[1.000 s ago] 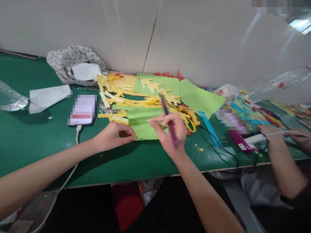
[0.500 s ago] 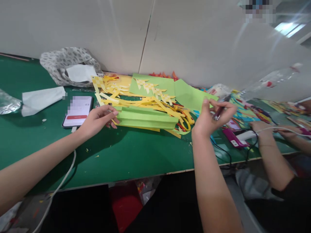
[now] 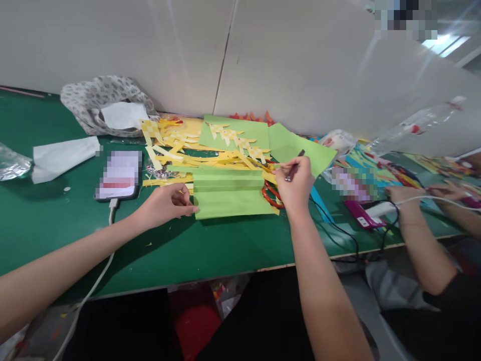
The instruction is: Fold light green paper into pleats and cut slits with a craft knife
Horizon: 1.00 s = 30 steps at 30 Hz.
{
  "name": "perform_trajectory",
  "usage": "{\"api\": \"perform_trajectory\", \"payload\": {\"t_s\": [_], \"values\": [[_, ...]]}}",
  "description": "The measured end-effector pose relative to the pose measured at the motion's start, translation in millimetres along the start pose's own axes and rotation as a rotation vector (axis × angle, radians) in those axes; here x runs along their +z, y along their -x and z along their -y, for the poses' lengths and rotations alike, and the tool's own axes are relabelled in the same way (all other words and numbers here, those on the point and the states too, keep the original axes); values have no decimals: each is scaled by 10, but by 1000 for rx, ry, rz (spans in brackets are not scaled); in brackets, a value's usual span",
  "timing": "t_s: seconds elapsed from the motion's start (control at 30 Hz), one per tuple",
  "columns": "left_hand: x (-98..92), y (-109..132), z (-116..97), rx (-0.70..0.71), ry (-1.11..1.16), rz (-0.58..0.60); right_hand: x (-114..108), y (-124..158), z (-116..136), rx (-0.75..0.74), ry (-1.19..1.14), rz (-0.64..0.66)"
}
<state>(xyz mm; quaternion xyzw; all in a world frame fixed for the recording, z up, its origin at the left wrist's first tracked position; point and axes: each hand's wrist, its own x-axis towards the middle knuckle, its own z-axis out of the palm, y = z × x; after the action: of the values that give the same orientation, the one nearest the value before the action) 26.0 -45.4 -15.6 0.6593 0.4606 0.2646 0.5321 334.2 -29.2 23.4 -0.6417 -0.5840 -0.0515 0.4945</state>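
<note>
A creased sheet of green paper (image 3: 231,193) lies near the middle of the green table, over yellow strips. My left hand (image 3: 169,203) pinches the sheet at its lower left corner. In my right hand (image 3: 295,183) is a dark pen (image 3: 300,154), held beside the sheet's right end. Red scissor handles (image 3: 271,195) show between the sheet and that hand. Behind are yellow woven paper pieces (image 3: 238,140) on another green sheet (image 3: 210,134), and a loose green sheet (image 3: 296,145) lies to the right.
At the left are a phone (image 3: 120,173) with a white cable, a white paper (image 3: 65,155) and a patterned cloth bag (image 3: 107,103). A purple power strip (image 3: 364,215) and another person's arms (image 3: 421,240) are at the right.
The creased green sheet has opened out wider toward me. My left hand has moved right and down to its lower corner. My right hand has moved left with the pen.
</note>
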Motion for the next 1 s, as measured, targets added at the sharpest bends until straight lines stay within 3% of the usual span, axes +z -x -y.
{"api": "perform_trajectory", "payload": {"t_s": [0.27,0.43,0.5,0.67,0.8,0.93,1.0], "values": [[82,45,-33,88,49,7,169,176,365,-354,-77,292],[134,101,-67,143,61,62,363,243,514,-426,-152,550],[135,110,-72,142,71,54,407,237,492,-413,-119,595],[97,115,-76,126,95,3,352,161,392,-308,-73,441],[76,133,-75,236,64,-63,288,108,313,-224,-152,242],[17,140,-71,395,-91,-86,251,88,203,8,-205,86],[-28,122,-56,408,-159,-65,206,94,203,144,-290,38]]}}
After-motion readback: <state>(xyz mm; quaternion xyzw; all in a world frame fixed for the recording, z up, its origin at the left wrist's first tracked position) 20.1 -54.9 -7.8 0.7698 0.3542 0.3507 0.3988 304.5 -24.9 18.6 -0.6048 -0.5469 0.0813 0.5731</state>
